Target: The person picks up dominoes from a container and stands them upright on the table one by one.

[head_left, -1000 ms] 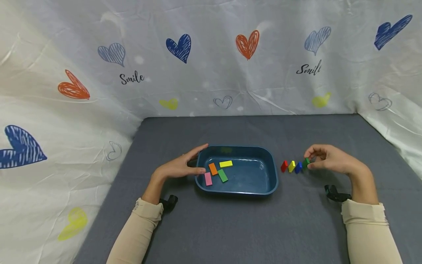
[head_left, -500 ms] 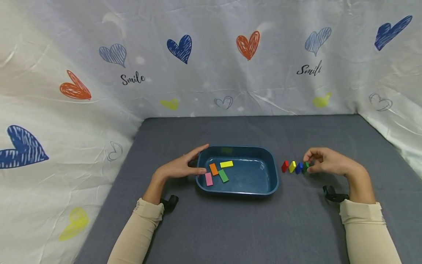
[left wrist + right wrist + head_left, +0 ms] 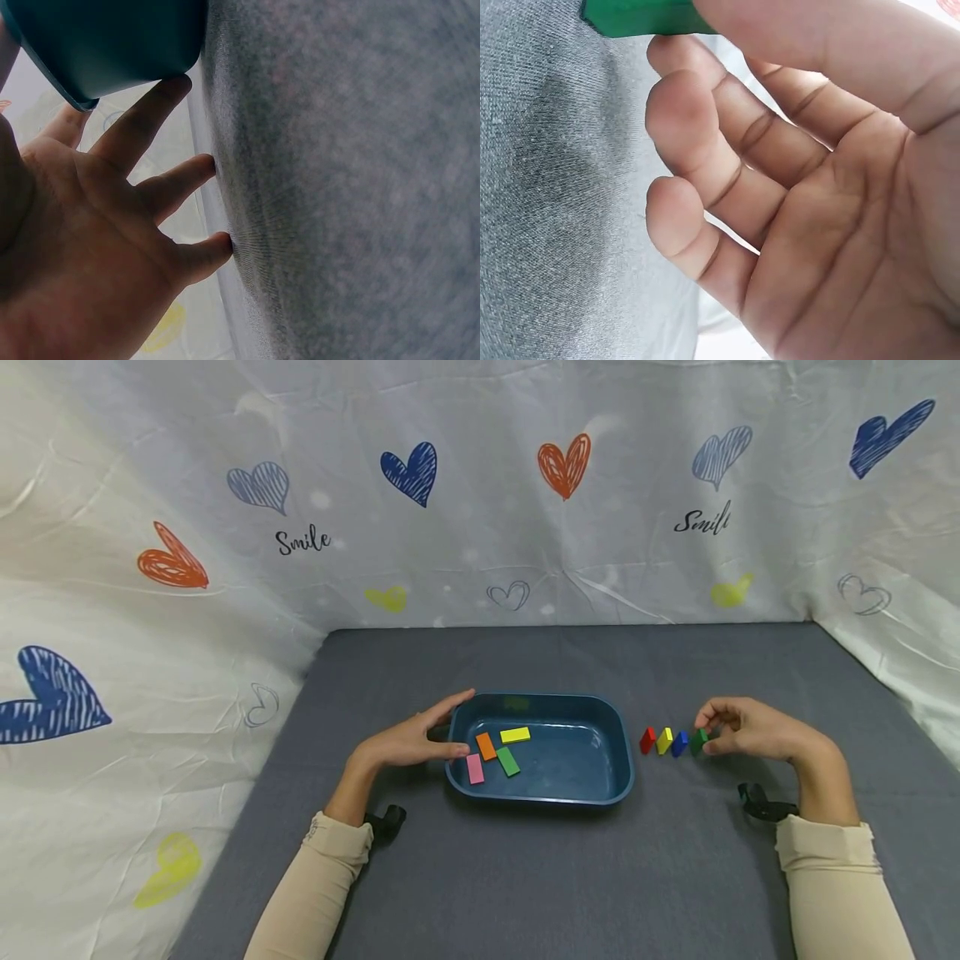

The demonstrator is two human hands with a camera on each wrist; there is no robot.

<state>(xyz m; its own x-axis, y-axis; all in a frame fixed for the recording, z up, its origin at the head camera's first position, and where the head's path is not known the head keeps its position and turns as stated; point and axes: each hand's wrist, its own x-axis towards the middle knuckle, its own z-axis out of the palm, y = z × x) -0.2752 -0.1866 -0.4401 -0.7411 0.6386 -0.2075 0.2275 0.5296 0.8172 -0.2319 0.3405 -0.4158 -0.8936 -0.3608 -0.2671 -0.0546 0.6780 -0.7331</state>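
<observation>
At the right end of a short row, my right hand (image 3: 757,727) pinches a green domino block (image 3: 698,742) between thumb and fingers. In the right wrist view the green block (image 3: 645,16) shows at the top edge by the thumb, low over the cloth, the other fingers bent below. Left of it stand a blue block (image 3: 679,743), a yellow block (image 3: 664,740) and a red block (image 3: 647,741), slightly apart. My left hand (image 3: 408,739) rests against the left end of a dark blue tray (image 3: 577,756), its fingers spread along the outer wall and the thumb at the rim.
Inside the tray's left half lie a pink block (image 3: 475,769), an orange block (image 3: 486,746), a yellow block (image 3: 514,735) and a light green block (image 3: 507,762). Grey cloth (image 3: 570,885) covers the table. A white curtain (image 3: 465,543) with printed hearts hangs behind and at the sides.
My right hand has lowered the green block slightly, bringing it level with the row, then shifted a touch to the right. The left hand and the tray stay put.
</observation>
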